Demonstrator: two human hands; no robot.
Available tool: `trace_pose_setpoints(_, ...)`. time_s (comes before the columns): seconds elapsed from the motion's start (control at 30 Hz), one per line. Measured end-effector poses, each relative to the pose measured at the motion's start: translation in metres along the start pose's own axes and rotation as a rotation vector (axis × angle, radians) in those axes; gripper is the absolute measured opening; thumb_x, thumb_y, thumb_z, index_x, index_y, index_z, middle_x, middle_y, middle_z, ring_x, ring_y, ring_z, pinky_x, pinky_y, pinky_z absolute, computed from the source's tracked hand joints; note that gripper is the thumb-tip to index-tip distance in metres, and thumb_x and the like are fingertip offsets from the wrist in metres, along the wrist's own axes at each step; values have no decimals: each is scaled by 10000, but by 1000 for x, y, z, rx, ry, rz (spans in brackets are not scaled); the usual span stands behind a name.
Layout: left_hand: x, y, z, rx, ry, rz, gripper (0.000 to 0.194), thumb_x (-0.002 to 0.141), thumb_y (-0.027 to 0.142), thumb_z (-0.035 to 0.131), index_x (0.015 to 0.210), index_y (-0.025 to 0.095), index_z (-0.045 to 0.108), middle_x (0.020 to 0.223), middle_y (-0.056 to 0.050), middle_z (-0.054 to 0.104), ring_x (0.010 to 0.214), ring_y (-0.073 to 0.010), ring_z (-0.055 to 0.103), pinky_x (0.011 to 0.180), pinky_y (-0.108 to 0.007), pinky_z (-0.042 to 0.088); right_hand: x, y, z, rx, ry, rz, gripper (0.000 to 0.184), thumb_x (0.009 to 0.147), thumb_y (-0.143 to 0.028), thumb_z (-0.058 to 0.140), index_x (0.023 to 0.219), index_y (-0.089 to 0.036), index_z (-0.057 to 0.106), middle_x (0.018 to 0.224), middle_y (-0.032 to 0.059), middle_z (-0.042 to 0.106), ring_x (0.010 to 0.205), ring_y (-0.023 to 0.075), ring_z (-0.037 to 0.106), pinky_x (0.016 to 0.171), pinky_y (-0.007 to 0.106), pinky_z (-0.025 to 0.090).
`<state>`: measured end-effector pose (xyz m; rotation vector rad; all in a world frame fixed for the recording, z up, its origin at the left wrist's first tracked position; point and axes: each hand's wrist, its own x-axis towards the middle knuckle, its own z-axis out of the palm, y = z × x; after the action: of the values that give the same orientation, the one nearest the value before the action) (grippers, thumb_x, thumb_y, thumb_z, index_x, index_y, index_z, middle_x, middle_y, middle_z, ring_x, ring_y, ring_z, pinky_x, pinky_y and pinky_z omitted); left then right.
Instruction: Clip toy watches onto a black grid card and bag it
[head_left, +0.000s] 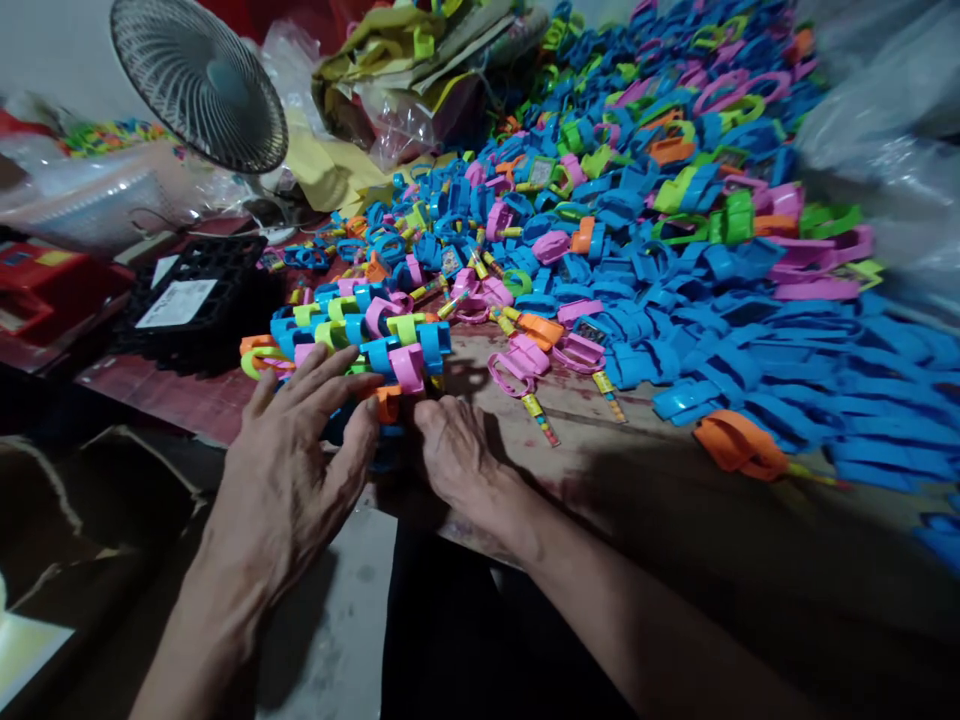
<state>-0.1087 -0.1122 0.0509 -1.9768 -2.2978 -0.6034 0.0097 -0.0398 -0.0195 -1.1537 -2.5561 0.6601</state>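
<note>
Several rows of plastic toy watches (pixel 352 330) in blue, green, pink and orange stand packed closely together at the table's front edge. My left hand (pixel 289 450) rests over their near left side, fingers spread and fingertips touching the watches. At the right side of these rows, my right hand (pixel 461 450) is closed with its fingers curled; anything inside it is hidden. An orange watch (pixel 386 402) sits between the two hands. Just right of my right hand, loose pink watches (pixel 517 365) lie with small candy-filled tubes (pixel 541 420) beside them.
A large heap of loose toy watches (pixel 637 200) covers the back and right. Black trays (pixel 195 300), a red box (pixel 52 290) and a fan (pixel 202 85) stand at the left. Plastic bags (pixel 892 150) hang at the far right. An open carton (pixel 97 490) is below left.
</note>
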Motion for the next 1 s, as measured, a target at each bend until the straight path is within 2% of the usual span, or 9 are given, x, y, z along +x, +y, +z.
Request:
trace_pose_setpoints(0.13, 1, -1, 0, -27, 33, -11, 359, 944, 424, 406, 1126, 276, 677, 1407, -39, 590, 1412, -298, 418, 1210, -583, 240, -5, 6, -10, 43, -60, -68, 212, 893, -105, 466, 911, -164, 668, 820, 69, 704, 708, 167, 615, 591, 269, 330)
trace_pose_setpoints(0.23, 0, 0, 3, -41, 67, -43, 319, 941, 415, 437, 1100, 282, 680, 1396, -32, 600, 1401, -287, 435, 1226, -563, 224, -13, 13, -16, 104, -3, -8, 197, 913, -128, 483, 894, -184, 671, 735, 39, 703, 598, 145, 604, 518, 278, 253)
trace_pose_setpoints(0.4, -2, 2, 4, -54, 77, -72, 313, 951, 418, 441, 1100, 275, 676, 1406, -7, 592, 1432, -276, 383, 1244, -534, 208, -23, 27, -11, 141, 176, 136, 257, 966, -169, 470, 797, -190, 662, 693, 30, 696, 618, 143, 629, 545, 279, 265)
trace_pose_setpoints(0.6, -5, 5, 4, -83, 74, -91, 296, 956, 411, 460, 1107, 265, 668, 1421, 2, 579, 1442, -246, 371, 1260, -486, 192, -20, 26, -2, 226, 198, 93, 202, 957, -181, 494, 848, -206, 661, 729, 10, 711, 659, 144, 651, 567, 272, 286)
trace_pose_setpoints(0.67, -6, 5, 5, -102, 87, -84, 289, 960, 396, 462, 1121, 262, 662, 1418, 2, 583, 1442, -237, 373, 1267, -474, 169, -18, 22, -2, 223, 158, 68, 200, 954, -167, 482, 867, -201, 658, 747, 15, 717, 673, 147, 662, 566, 274, 288)
trace_pose_setpoints(0.87, -5, 2, 7, -117, 115, -40, 237, 951, 359, 482, 1087, 278, 658, 1398, 9, 600, 1430, -237, 391, 1266, -471, 172, -6, 0, -12, 60, -92, 8, 211, 876, -109, 511, 977, -180, 683, 808, 81, 740, 727, 216, 695, 536, 290, 280)
trace_pose_setpoints(1.0, -4, 0, 8, -119, 134, -25, 269, 951, 336, 457, 1095, 231, 659, 1377, -43, 617, 1421, -243, 407, 1257, -499, 185, 2, -4, -10, -10, -112, 24, 226, 910, -132, 474, 928, -172, 696, 841, 109, 743, 789, 241, 706, 559, 283, 327)
